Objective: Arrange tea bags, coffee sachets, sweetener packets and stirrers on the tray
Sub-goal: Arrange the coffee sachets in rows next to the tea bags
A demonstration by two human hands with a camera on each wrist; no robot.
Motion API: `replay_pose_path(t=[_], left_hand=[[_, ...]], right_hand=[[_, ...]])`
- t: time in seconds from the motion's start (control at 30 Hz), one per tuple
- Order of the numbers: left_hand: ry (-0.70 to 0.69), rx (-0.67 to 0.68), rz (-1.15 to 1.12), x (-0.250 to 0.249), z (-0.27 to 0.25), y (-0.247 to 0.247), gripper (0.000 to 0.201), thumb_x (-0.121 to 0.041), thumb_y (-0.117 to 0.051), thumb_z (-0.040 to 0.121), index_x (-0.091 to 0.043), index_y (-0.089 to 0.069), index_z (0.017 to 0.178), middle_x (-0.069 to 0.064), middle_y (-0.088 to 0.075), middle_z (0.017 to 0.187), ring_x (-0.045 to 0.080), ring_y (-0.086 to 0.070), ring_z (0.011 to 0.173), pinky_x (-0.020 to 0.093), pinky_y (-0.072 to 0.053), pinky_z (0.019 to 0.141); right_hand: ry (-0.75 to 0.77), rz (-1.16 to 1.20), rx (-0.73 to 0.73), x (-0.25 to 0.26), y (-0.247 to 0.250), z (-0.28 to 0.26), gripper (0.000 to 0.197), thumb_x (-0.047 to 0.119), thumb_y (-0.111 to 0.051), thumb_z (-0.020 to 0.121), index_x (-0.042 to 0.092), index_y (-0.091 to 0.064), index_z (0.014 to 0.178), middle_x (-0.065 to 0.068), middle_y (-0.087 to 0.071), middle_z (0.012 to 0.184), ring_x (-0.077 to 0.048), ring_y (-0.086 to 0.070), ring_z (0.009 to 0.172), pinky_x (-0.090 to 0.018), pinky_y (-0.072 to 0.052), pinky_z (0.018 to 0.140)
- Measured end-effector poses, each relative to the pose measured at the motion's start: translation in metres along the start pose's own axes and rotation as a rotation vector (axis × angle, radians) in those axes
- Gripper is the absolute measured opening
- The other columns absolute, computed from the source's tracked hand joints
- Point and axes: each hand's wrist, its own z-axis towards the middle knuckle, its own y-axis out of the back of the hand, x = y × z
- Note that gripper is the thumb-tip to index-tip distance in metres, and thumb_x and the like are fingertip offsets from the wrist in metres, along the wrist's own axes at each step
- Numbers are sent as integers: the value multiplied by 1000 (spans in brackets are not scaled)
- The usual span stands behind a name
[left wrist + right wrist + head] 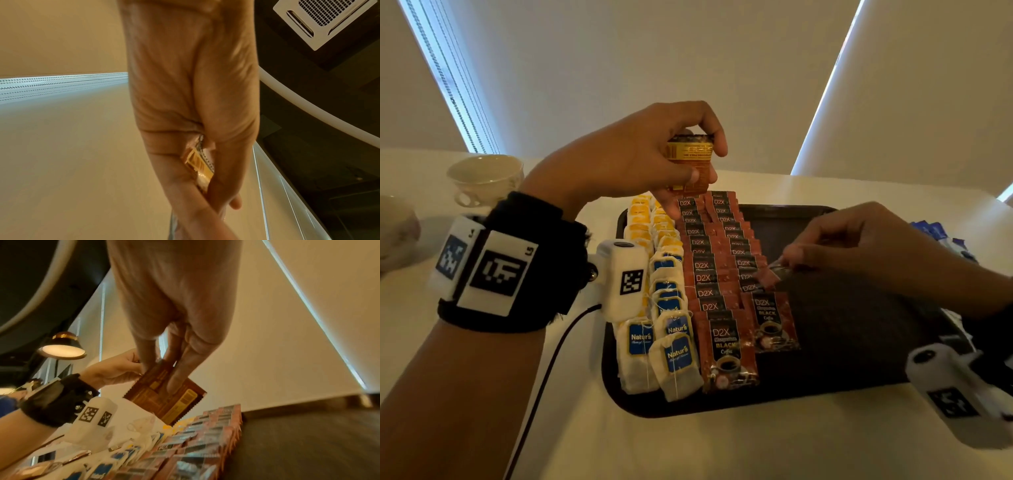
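A black tray (859,342) holds two columns of tea bags (671,346) on its left side. Beside them lie two overlapping columns of brown coffee sachets (709,277). My left hand (705,164) grips a small stack of coffee sachets (688,150) upright above the tray's far end. The left wrist view shows that stack (200,164) squeezed between thumb and fingers. My right hand (787,262) pinches a single coffee sachet (768,275) low over the second coffee column. In the right wrist view its fingers (174,378) press that sachet (164,400), back side showing.
Two pale cups (486,178) (397,229) stand on the table left of the tray. Blue packets (935,233) lie off the tray's right edge. The right half of the tray is bare dark surface. A lit lamp (61,350) hangs at the left of the right wrist view.
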Motion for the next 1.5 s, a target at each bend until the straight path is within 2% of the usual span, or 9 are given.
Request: replay_pose_path(t=[0.07, 0.27, 0.57, 0.77, 0.9, 1.0, 1.17, 1.33, 1.5], left_hand=[[7, 6, 5, 0, 1, -3, 27, -2, -58, 89, -21, -54, 107, 1, -65, 102, 3, -68, 90, 22, -56, 53], [28, 23, 17, 1, 3, -7, 28, -2, -59, 88, -24, -55, 104, -1, -65, 96, 6, -70, 85, 20, -55, 51], [37, 27, 31, 1, 4, -8, 29, -3, -60, 86, -26, -57, 103, -1, -69, 96, 9, -71, 85, 23, -57, 53], [41, 26, 40, 2, 4, -7, 32, -1, -60, 87, -29, -57, 100, -2, -69, 93, 9, -71, 84, 23, -57, 52], [45, 35, 52, 3, 4, -6, 29, -5, -61, 85, -28, -57, 102, 2, -68, 97, 13, -71, 86, 28, -59, 54], [44, 33, 58, 3, 4, -6, 31, -1, -59, 87, -29, -56, 100, -1, -69, 95, 8, -71, 84, 23, -57, 52], [32, 25, 64, 3, 3, -4, 30, -1, -58, 88, -29, -56, 101, -1, -69, 97, 9, -70, 88, 25, -58, 53], [29, 27, 66, 5, 3, -3, 28, -5, -60, 87, -24, -56, 107, 3, -68, 101, 13, -70, 90, 27, -59, 55], [33, 22, 76, 5, 4, -4, 30, -3, -59, 88, -22, -55, 111, 2, -67, 102, 15, -70, 91, 26, -58, 54]], right_hand=[[-31, 43, -36, -13, -2, -7, 12, 23, -70, 71, 18, -70, 83, 8, -71, 85, -3, -67, 78, -10, -51, 67], [-177, 38, 49, -37, -17, -17, 62, 16, -75, 71, 39, -45, 121, 21, -54, 110, -1, -67, 82, -13, -54, 66], [-257, 163, 100, -37, -10, -14, 29, 3, -65, 81, 24, -57, 99, 6, -68, 96, -5, -66, 87, -18, -53, 64], [-271, 92, 196, -30, 1, -2, 23, 7, -43, 94, 20, -61, 86, 2, -65, 83, -3, -61, 59, -16, -50, 57], [-96, -287, 383, -27, -14, 5, 33, 14, -44, 95, 43, -51, 83, 16, -46, 94, 3, -53, 80, -12, -44, 66], [17, -357, 496, -23, -26, 8, 33, 12, -52, 90, 45, -52, 98, 28, -43, 99, 14, -49, 90, -11, -44, 74], [86, -489, 364, -26, -31, 7, 48, 25, -64, 84, 39, -42, 124, 22, -33, 116, 1, -29, 115, -16, -32, 89], [-30, -672, 401, -29, -31, -16, 68, 57, -66, 71, 39, -30, 126, 15, -30, 125, 0, -33, 112, -16, -41, 87], [-75, -547, 434, -36, -38, -23, 63, 45, -71, 74, 39, -36, 126, 19, -23, 130, 6, -39, 100, -7, -44, 73]])
